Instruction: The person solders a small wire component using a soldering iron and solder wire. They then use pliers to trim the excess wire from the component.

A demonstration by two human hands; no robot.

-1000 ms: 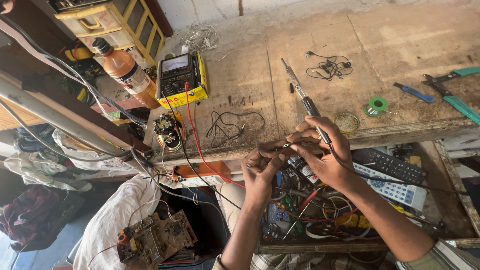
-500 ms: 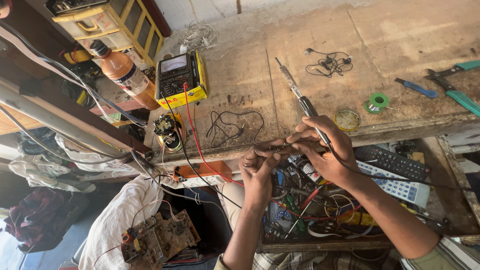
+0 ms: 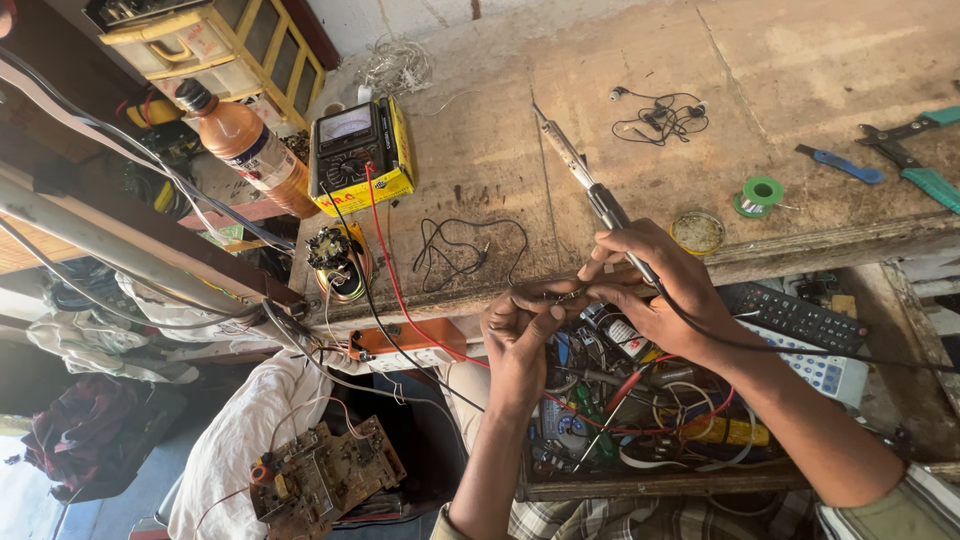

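Observation:
My right hand (image 3: 655, 285) grips a soldering iron (image 3: 582, 172) by its dark handle, the metal tip pointing away over the wooden bench (image 3: 640, 60). Its thumb and forefinger also pinch a small thin part (image 3: 567, 294) at the bench's front edge. My left hand (image 3: 520, 335) meets it there, fingertips pinched on the same small part. A thin black wire (image 3: 462, 250) lies on the bench just left of the hands.
A yellow analogue multimeter (image 3: 358, 152) with red and black leads stands at left beside a brown bottle (image 3: 248, 147). Earphones (image 3: 660, 113), a green solder spool (image 3: 760, 192), a round tin (image 3: 697, 232) and pliers (image 3: 915, 160) lie at right. An open drawer (image 3: 640, 410) of parts sits below.
Both hands stay together at the bench edge. The soldering iron has shifted slightly, its tip pointing a little further up the bench.

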